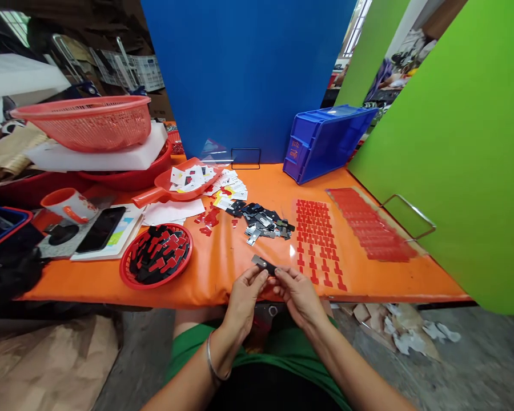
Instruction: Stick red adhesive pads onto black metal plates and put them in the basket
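Note:
Both hands meet at the near edge of the orange table (pixel 240 251). My left hand (pixel 245 297) and my right hand (pixel 297 294) pinch together a small flat dark-and-grey metal piece (pixel 263 264) by its ends. Beyond them lies a pile of similar black and silver pieces (pixel 263 222). To the right a sheet of red T-shaped stickers (pixel 317 240) lies flat. A round red basket (pixel 156 255) with several black-and-red finished pieces sits to the left.
A red scoop (pixel 177 185) holds white cards. A blue bin (pixel 325 140) lies tipped at the back right, beside more red sticker strips (pixel 370 225). A mug (pixel 68 205), a phone (pixel 100 228) and red baskets (pixel 89 123) stand left. Blue and green partition walls enclose the table.

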A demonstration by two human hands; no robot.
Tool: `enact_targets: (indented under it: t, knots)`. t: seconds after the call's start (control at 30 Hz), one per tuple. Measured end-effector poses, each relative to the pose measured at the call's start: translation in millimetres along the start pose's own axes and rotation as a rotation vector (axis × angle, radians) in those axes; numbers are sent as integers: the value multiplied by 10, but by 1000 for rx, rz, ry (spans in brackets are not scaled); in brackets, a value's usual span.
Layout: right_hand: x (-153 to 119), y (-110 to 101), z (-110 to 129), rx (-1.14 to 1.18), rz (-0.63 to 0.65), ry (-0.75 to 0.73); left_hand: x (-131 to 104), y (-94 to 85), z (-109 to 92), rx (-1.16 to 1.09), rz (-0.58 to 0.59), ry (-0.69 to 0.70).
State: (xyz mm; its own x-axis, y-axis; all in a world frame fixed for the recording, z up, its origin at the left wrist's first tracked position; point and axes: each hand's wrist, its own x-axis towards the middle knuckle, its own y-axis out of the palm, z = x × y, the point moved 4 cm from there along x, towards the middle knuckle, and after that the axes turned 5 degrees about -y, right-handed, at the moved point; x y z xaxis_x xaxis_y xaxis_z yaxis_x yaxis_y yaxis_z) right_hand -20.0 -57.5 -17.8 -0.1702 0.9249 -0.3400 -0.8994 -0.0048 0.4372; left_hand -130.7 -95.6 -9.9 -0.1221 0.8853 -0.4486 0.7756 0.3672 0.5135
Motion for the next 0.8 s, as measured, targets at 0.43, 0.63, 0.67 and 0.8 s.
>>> enact_targets:
  t: [0.43, 0.63, 0.67, 0.8]
  knots:
    - [173, -670, 538, -719, -100, -521, 208, -101, -192, 174, -108, -135]
    - [635, -1339, 1028, -1102, -309, -708, 449, 139, -169, 297, -38, -257]
    - [696, -1399, 1067, -1137, -311, -700, 495, 196, -155, 309, -21, -270]
    - [851, -1472, 1137, -1263, -231, -636, 688, 465, -84, 311, 68, -292]
